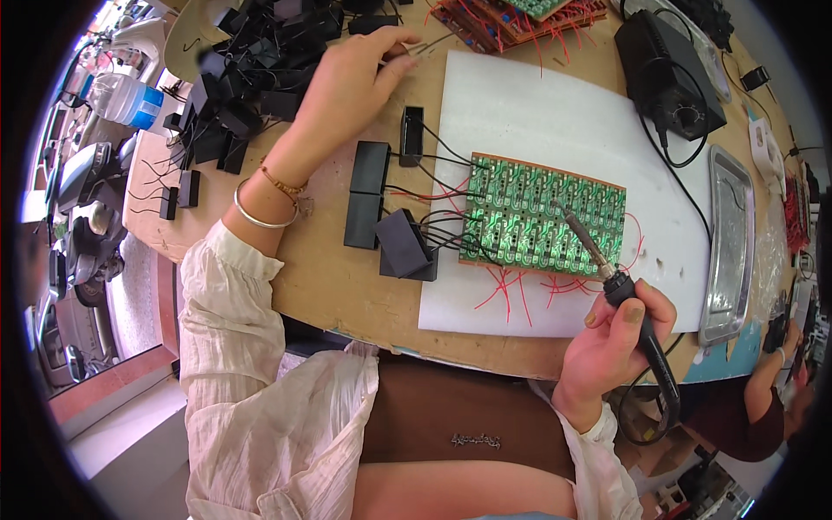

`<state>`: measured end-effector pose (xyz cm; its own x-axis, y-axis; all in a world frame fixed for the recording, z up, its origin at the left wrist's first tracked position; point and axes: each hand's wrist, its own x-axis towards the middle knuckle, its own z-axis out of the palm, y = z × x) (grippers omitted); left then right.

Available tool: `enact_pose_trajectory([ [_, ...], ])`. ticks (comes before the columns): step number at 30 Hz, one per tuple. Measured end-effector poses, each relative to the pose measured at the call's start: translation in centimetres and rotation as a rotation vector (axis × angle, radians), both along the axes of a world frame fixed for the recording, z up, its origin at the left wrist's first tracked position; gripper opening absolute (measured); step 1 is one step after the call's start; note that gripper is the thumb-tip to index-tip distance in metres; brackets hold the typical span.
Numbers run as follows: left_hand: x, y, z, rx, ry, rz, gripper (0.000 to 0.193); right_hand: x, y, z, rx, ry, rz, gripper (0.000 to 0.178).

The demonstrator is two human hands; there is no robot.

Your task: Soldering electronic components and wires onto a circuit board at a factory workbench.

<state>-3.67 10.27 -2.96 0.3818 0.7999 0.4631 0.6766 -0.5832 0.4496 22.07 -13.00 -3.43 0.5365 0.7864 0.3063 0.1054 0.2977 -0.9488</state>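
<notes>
My right hand [620, 334] grips the black handle of a soldering iron [646, 338]. Its tip points up and left, at or just above the green circuit board [529, 212]; I cannot tell whether it touches. Black wires run from the board's left edge to several black rectangular boxes [366, 195], and thin red wires stick out around it. My left hand [355, 78] is beyond these boxes, beside a heap of similar black boxes [251, 61]. Its thumb and index finger are closed on a pair of thin grey strands [433, 43], whose kind is unclear.
A white foam sheet [520, 104] lies under the board. Stacked boards with red wires [511, 22] stand behind it. At right are a black soldering station [667, 74] with a cable and a metal tray [728, 251]. Another person's arm [767, 381] shows at far right.
</notes>
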Motion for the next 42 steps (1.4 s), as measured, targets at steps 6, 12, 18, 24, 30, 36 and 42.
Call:
enact_pose_trajectory([
  [6, 1.4, -5.5, 5.2, 0.119, -0.010, -0.349, 0.033, -0.3, 0.2, 0.7, -0.031, -0.011, -0.017, 0.034],
  [12, 3.3, -10.0, 5.7, -0.079, 0.297, -0.692, 0.031, -0.2, 0.3, 1.0, -0.042, -0.060, -0.008, 0.035],
  [18, 2.5, -9.8, 5.9, -0.124, 0.304, -0.650, 0.022, -0.6, 0.7, 2.8, -0.037, -0.151, 0.015, 0.034],
  [24, 2.5, -9.8, 5.1, -0.079, 0.325, -0.688, 0.020, -0.8, 1.6, 3.8, -0.023, -0.118, -0.009, 0.036],
  [30, 2.5, -10.1, 4.6, -0.065, 0.347, -0.725, 0.017, -0.5, 2.2, 3.0, -0.091, -0.080, -0.029, 0.042],
  [36, 2.3, -9.1, 4.3, -0.191, 0.022, -0.657, 0.019, -0.4, 2.4, 2.5, -0.117, -0.084, -0.036, 0.041],
  [42, 2.7, -8.8, 3.5, -0.159, 0.023, -0.485, 0.019, -0.4, 1.9, 2.1, -0.060, -0.154, 0.035, 0.038],
])
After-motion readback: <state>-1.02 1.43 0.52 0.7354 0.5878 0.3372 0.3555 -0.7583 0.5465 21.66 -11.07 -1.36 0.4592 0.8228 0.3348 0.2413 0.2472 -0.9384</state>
